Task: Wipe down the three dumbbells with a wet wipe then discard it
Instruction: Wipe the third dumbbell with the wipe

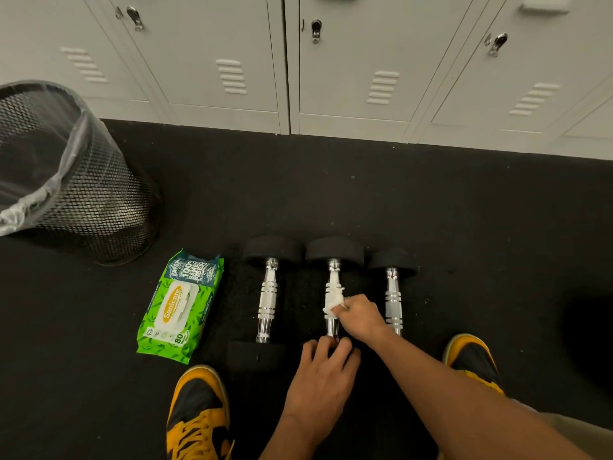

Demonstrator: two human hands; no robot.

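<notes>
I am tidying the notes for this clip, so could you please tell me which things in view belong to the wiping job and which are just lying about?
Part of the job:
- three dumbbells: left, middle, right
- wet wipe, held by the right hand
- left hand, steadying the middle dumbbell
- Sanicare wipes pack
- mesh waste bin

Just there:
- lockers
- yellow-and-black shoes

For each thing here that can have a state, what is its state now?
wet wipe: pressed on the middle dumbbell's handle
middle dumbbell: lying flat, steadied at its near end
right hand: grips the wipe
left hand: rests on the near end
wipes pack: lid closed
bin: lined
lockers: shut
</notes>
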